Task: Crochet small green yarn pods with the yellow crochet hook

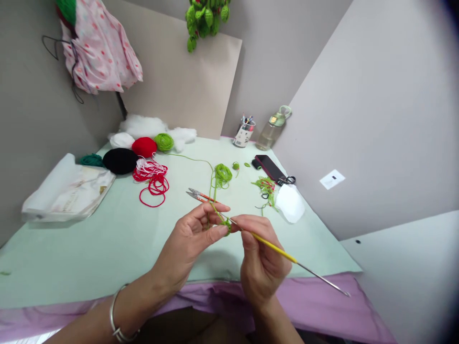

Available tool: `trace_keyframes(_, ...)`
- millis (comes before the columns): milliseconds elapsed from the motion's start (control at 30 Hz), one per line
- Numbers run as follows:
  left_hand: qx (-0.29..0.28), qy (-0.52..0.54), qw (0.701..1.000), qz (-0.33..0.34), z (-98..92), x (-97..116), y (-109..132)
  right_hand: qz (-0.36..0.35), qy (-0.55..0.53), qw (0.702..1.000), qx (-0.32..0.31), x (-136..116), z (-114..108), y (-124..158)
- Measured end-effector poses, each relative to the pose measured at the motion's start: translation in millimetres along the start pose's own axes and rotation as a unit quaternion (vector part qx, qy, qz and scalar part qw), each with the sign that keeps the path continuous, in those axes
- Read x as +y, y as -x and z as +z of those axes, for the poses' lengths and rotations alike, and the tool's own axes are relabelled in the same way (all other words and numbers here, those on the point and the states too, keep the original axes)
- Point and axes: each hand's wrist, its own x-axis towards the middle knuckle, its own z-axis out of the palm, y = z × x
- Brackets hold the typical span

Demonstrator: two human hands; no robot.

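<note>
My left hand (191, 236) pinches a small green crochet piece (226, 225) between thumb and fingers, above the table's front part. Green yarn (211, 184) runs over its forefinger and back to the table. In my right hand (263, 255) is a crochet hook with a yellow grip (274, 247); one metal end meets the green piece, the other points down to the right. Just beyond my left hand lie thread snips (198, 195) with orange handles. A loose coil of green yarn (223, 175) rests behind them.
Red (144, 147), black (120, 161) and green (164, 142) yarn balls sit back left, near white stuffing (143, 125) and a plastic-wrapped package (70, 191). On the right are a phone (270, 167), black scissors (286, 180), yarn scraps (265, 186), a bottle (270, 131) and a pen cup (244, 133).
</note>
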Motion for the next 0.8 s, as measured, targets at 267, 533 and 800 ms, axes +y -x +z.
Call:
trace_keyframes(267,0.008,0.062,0.997,-0.043,2.5,6,-2,0.046,-0.06,0.997,0.002,2,3,-3)
trace_keyframes(533,0.007,0.075,0.996,-0.041,3.3,9,-3,0.173,-0.215,0.961,0.016,7,4,-6)
trace_keyframes(800,0.015,0.046,0.999,-0.015,1.3,12,-1,0.216,-0.265,0.94,0.005,6,-1,-13)
